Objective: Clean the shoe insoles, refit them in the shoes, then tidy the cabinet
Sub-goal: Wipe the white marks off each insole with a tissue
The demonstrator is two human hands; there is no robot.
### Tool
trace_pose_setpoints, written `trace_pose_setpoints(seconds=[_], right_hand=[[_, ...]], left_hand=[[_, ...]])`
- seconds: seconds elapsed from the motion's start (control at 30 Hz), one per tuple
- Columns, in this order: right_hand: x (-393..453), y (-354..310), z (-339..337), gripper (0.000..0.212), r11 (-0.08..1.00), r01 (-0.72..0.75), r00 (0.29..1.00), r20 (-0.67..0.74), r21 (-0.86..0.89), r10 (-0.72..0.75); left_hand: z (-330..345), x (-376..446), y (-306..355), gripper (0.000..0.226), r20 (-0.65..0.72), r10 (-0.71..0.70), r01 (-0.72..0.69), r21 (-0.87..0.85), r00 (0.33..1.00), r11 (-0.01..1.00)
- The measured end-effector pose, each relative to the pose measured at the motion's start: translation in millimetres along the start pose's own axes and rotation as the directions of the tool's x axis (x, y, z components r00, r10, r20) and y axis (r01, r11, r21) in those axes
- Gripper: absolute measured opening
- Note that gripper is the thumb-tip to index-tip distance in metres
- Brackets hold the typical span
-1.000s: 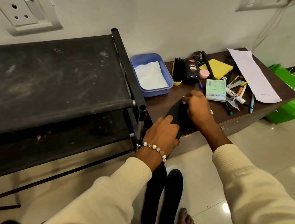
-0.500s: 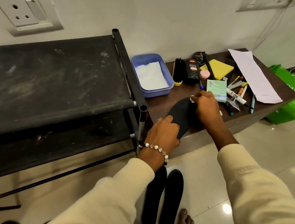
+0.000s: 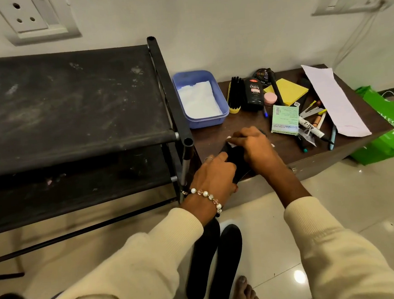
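A black insole lies on the front left part of the low brown cabinet top. My left hand holds its near end down, fingers curled over it. My right hand pinches a small white wipe and presses it on the insole's far half. Two more black insoles lie side by side on the tiled floor below my arms. A blue tub with white tissues stands at the cabinet's back left.
A dusty black shoe rack stands to the left. Shoe brush, black polish bottle, yellow pad, green box, pens and a white paper strip clutter the cabinet top. A green bag sits on the floor at right. My bare foot is near the insoles.
My right hand has slid the wipe back toward the left along the insole, after moving right half a second ago. My left hand stays on the near end.
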State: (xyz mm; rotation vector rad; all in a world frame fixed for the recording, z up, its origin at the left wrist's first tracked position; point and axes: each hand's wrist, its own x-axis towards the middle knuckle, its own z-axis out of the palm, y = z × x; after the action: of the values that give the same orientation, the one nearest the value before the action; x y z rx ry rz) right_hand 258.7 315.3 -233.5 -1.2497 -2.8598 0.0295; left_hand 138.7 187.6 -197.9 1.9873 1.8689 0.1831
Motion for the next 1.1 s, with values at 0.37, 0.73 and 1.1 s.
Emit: trace_pose_setpoints(seconds=[0.37,0.73,1.1], right_hand=[[-8,-12,-3,0.04,0.984,-0.154,0.988,0.019,0.093,0.153],[-29,2,-1,0.032,0.945,-0.327,0.94,-0.096,0.033,0.328],[-50,-23,-15,0.046,0.994,-0.101,0.993,0.065,0.044,0.098]], left_hand=[[1,1,-2,0.036,0.006,-0.009,0.009,0.003,1.0,1.0],[11,-10,-16,0.071,0.088,-0.008,0.009,-0.016,0.996,1.0],[17,-35,0,0.077,-0.075,-0.193,0.183,-0.13,0.978,0.975]])
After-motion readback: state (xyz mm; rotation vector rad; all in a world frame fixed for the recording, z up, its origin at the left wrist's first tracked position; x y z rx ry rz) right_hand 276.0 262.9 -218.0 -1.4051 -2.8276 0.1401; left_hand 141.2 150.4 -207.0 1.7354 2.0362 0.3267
